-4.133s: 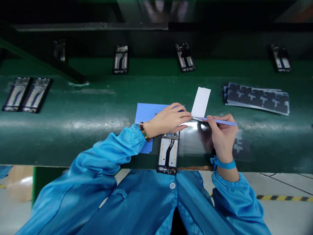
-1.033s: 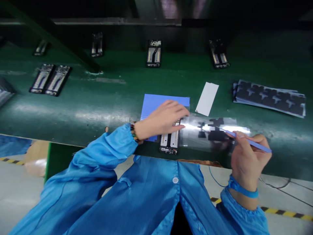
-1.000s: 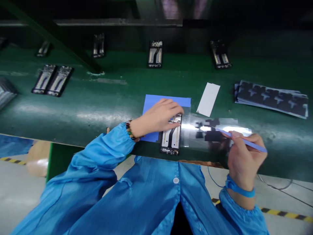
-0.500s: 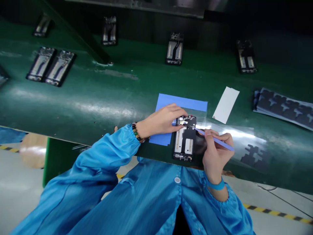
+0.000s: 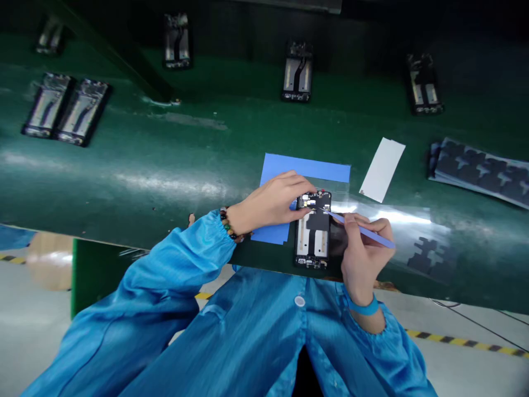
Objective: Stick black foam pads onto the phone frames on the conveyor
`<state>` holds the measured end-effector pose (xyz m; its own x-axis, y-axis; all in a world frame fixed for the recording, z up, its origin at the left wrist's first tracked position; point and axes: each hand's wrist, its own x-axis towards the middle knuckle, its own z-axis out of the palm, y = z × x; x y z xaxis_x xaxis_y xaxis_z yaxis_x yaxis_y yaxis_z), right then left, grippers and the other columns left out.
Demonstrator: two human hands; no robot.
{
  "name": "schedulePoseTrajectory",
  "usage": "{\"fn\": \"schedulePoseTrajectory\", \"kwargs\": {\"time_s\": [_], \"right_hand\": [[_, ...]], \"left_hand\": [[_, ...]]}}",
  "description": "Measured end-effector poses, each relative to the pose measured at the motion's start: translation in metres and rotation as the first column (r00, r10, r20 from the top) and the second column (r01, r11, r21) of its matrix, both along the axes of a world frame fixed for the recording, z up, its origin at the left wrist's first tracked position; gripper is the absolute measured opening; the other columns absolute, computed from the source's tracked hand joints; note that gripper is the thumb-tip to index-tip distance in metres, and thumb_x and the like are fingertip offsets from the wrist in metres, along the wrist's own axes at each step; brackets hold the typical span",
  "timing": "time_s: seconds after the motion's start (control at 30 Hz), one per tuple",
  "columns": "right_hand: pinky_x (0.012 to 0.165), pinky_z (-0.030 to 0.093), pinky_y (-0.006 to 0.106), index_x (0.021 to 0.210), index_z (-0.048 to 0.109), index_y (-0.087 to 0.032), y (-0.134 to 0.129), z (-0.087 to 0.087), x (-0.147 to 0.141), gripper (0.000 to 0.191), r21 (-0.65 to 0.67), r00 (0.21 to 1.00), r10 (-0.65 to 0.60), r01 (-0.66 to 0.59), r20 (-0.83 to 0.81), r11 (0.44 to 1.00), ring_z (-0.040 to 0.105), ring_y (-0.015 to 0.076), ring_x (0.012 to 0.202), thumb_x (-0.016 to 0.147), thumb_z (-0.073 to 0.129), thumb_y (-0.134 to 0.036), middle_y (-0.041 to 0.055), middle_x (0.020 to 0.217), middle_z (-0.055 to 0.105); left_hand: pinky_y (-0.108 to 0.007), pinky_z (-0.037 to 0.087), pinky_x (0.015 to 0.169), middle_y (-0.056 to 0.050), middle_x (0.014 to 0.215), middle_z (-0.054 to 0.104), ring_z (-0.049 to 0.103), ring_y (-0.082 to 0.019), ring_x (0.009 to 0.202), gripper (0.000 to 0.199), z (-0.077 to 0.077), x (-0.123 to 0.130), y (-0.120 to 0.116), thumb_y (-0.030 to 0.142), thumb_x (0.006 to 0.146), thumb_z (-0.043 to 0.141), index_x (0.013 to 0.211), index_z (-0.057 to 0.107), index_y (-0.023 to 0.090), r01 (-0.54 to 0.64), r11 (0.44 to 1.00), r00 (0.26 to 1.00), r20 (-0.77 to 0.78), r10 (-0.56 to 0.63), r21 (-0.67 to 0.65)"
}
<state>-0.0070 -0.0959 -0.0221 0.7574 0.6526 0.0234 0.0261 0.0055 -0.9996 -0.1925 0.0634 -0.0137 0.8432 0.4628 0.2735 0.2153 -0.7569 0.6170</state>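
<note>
Open phone is lying near the worktop's near edge, inner side facing up, bottom end closest to the wearer. L hand is grasping its top-left corner, thumb on the side nearest the palm, fingertips by the top edge. R hand is pinching blue tweezers btwn thumb & fingers; the tip is reaching the black film on the phone's upper half. Can't tell if the tip is gripping or just pressing.

For good work, IMO: L fingers should be bracing the frame w/o covering small parts; the tip should be going in low & light, easing film down from one edge outward. Steep or hard jabbing could be tearing film or scratching parts.

Blue sheet is lying partly under L hand; white slip is resting beyond R hand. Clear sheet w/ black cut-outs is lying R of R hand, toward the near edge; a stack of film sheets is sitting farther R. More phones are lying along the far side, plus a pair toward the L end. Green post is standing far-L.

Light is glaring off the worktop. Below, striped tape is crossing the pale floor.
</note>
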Motion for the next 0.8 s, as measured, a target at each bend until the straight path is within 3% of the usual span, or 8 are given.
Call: {"fn": "schedulePoseTrajectory", "kwargs": {"time_s": [0.33,0.43,0.53,0.7,0.8], "right_hand": [[0.1,0.065,0.042,0.082,0.055,-0.026,0.002,0.003,-0.002,0.037,0.005,0.999,0.008,-0.009,0.032,1.0,0.08,0.0186,0.091,0.09,0.09,-0.03,-0.0032,0.081,0.074],[0.094,0.066,0.041,0.081,0.054,-0.026,0.002,0.006,-0.004,0.038,-0.024,0.999,0.021,-0.019,0.045,1.0,0.081,0.0195,0.088,0.09,0.09,-0.032,-0.0012,0.084,0.076],[0.099,0.067,0.043,0.081,0.054,-0.026,0.001,0.008,-0.001,0.039,-0.008,0.998,-0.007,0.007,0.061,1.0,0.081,0.0195,0.091,0.09,0.09,-0.034,-0.0013,0.085,0.076],[0.1,0.067,0.044,0.084,0.056,-0.024,-0.006,0.006,0.037,0.041,0.101,0.985,-0.132,0.121,0.109,0.987,0.08,0.0195,0.091,0.086,0.096,-0.035,-0.0014,0.086,0.076],[0.095,0.067,0.043,0.084,0.059,-0.023,-0.011,-0.001,0.07,0.042,0.046,0.978,-0.15,0.145,0.147,0.988,0.079,0.0201,0.086,0.083,0.098,-0.04,0.0005,0.085,0.077]], "left_hand": [[-0.043,0.057,0.109,-0.011,0.13,0.078,0.071,-0.026,0.119,0.027,0.004,-0.002,-0.002,0.025,0.107,0.074,0.132,0.073,0.016,0.004,0.999,0.999,-0.04,-0.002,0.048],[-0.044,0.056,0.105,-0.012,0.135,0.073,0.067,-0.028,0.121,0.026,0.005,-0.003,-0.005,0.029,0.111,0.069,0.135,0.076,0.022,0.022,0.989,0.992,-0.13,-0.003,0.146],[-0.045,0.055,0.099,-0.013,0.14,0.068,0.064,-0.03,0.12,0.035,0.006,-0.002,-0.007,0.031,0.114,0.063,0.147,0.074,0.03,0.05,0.967,0.977,-0.213,0.005,0.251],[-0.047,0.056,0.102,-0.015,0.15,0.066,0.066,-0.031,0.125,0.042,0.016,0.0,-0.012,0.031,0.115,0.058,0.156,0.068,0.031,0.072,0.944,0.956,-0.291,0.026,0.322],[-0.056,0.051,0.123,-0.018,0.168,0.058,0.062,-0.036,0.144,0.059,0.018,-0.008,-0.041,0.053,0.113,0.064,0.163,0.061,0.022,0.189,0.931,0.954,-0.285,-0.097,0.313]]}}
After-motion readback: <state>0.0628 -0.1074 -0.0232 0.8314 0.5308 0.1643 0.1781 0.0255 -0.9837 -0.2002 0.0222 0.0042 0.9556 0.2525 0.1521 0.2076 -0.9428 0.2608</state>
